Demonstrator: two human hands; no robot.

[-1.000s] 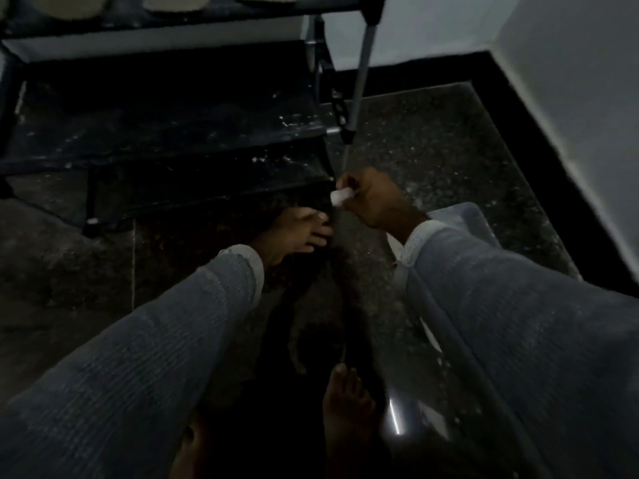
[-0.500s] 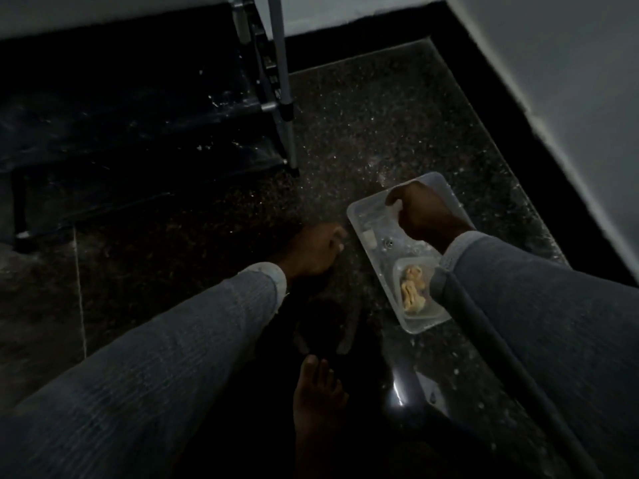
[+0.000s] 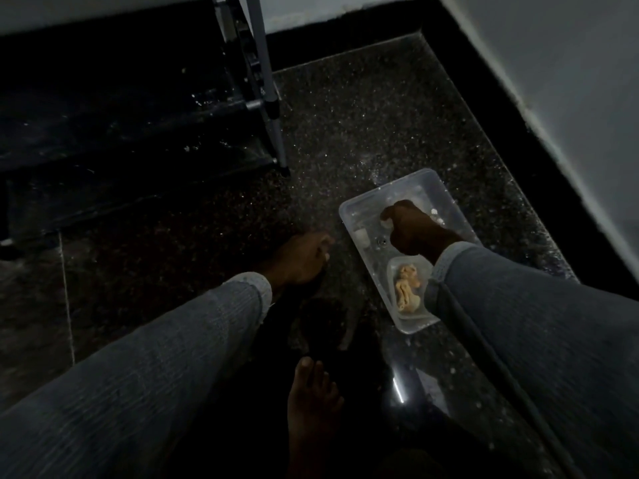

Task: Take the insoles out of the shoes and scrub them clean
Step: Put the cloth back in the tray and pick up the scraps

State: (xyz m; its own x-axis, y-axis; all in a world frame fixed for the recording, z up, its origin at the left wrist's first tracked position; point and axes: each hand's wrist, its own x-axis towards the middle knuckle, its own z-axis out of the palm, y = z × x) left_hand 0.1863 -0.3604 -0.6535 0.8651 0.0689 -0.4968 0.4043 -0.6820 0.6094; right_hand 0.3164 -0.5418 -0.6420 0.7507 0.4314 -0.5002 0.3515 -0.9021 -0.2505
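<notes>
Right fingers point(image 3: 392, 216): curled down into a fist inside the clear tub; something small and pale peeks out under them, but whether they pinch it cannot be told in this gloom.
Right hand point(image 3: 413, 231): knuckles up, reaching in over the tub's middle, grey sleeve point(image 3: 536, 326) trailing back to the lower right.
Left fingers point(image 3: 320, 242): tucked under against the floor; wide or closed, cannot tell, too dark and blurred.
Left hand point(image 3: 301, 259): down on the dark speckled floor point(image 3: 363, 108), just beside the tub's near-left edge, not touching it.
Clear tub point(image 3: 349, 207): a rectangular plastic container on the floor near the right-hand wall, long axis running from upper right to lower left, holding water with small bubbles.
Inside the tub: a small white piece point(image 3: 363, 235) at the left wall; a smaller clear tray point(image 3: 392, 271) at the near end with a crumpled tan cloth point(image 3: 408, 288) in it.
Insole point(image 3: 328, 326): a dark shape on the floor below the left hand, long axis roughly toward the viewer; which end is the toe cannot be told.
Bare foot point(image 3: 311, 402): at the bottom, toes pointing up toward the insole.
Rack point(image 3: 266, 81): metal leg standing at the upper left.
</notes>
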